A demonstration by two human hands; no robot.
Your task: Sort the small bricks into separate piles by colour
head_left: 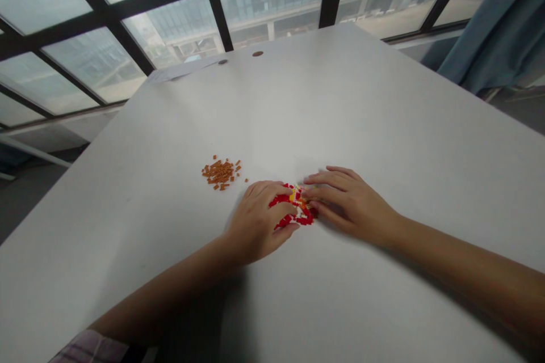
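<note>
Small red, white, yellow and orange pieces (305,219), like tiny building bricks, lie in a heap on the white table between my hands. My left hand (259,218) rests palm down over the left part of the heap, its fingers spread and bent across the red pieces. From the right, my right hand (353,198) reaches to the heap's edge with fingers stretched out and slightly apart, the tips at the pieces. Both hands partly cover the heap, and what lies under the fingers is hidden.
A loose pile of small orange-brown pieces (221,173) lies left of and beyond my left hand. The white table (298,108) extends to large dark-framed windows (272,0). Two round dark spots and a pale sheet (183,71) are near its far edge. A blue curtain (498,28) hangs at right.
</note>
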